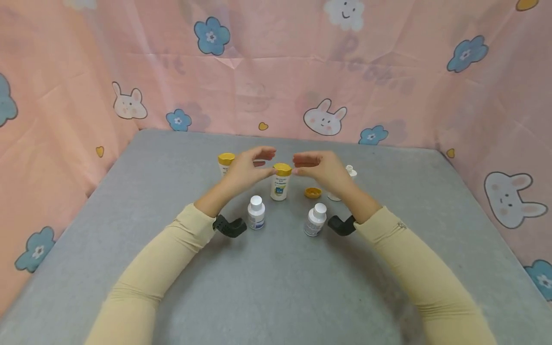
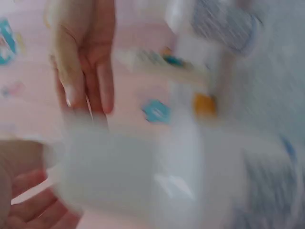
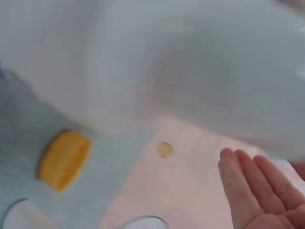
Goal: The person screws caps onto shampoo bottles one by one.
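Between the two hands stands a white bottle with a yellow cap (image 1: 280,187), upright on the table. My left hand (image 1: 250,167) is to its left, fingers extended and thumb tip close to the cap. Mirroring it on the other side, my right hand (image 1: 325,167) has its fingers stretched toward the left hand. Neither hand grips anything. In the right wrist view, straight fingers (image 3: 243,186) show beneath a blurred white bottle (image 3: 200,71). A large white bottle (image 2: 119,167) also blocks part of the left wrist view.
Nearer to me stand two white-capped bottles, one left (image 1: 256,213) and one right (image 1: 316,220). A loose yellow cap (image 1: 313,193) lies right of the middle bottle. Another yellow-capped bottle (image 1: 226,160) is partly behind my left hand; an uncapped white bottle (image 1: 351,171) is partly behind my right.
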{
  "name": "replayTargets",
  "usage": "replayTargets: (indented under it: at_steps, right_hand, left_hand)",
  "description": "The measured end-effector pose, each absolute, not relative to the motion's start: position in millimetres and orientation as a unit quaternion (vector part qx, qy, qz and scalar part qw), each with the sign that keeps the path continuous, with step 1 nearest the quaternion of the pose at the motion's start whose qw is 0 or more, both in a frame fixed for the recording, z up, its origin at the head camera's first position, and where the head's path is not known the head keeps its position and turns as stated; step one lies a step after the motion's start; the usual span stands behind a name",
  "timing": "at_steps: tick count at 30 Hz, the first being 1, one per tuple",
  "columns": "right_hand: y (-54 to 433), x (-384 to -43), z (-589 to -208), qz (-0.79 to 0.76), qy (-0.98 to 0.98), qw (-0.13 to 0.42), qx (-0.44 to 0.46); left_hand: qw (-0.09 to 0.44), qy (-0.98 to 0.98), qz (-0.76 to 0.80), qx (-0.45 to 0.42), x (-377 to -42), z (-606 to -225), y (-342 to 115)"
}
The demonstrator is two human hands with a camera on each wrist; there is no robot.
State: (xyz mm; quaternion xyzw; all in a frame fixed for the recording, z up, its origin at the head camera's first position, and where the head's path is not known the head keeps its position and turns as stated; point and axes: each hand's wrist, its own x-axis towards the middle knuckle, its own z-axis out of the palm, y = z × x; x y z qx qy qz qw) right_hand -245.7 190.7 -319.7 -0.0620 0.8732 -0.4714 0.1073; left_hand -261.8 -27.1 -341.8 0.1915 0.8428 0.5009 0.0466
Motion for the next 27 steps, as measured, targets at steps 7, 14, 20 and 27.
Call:
replayTargets:
  at_steps: [7, 14, 20, 27]
  right_hand:
    - [215, -215, -306, -0.509, 0.859, 0.008, -0.056]
    - [242, -200, -305, -0.512, 0.858, -0.044, 0.004]
    - [260, -196, -315, -0.536, 0.839, -0.073, 0.062]
    - [275, -203, -336, -0.54, 0.835, -0.049, 0.093]
  left_hand:
    - [-0.119, 0.795, 0.518, 0.294, -219, -326, 1]
    - [-0.08, 0.828, 0.474, 0.291, -219, -345, 40]
    - [0.007, 0.839, 0.477, 0.263, -226, -359, 62]
    - [0.039, 0.867, 0.44, 0.231, -238, -379, 79]
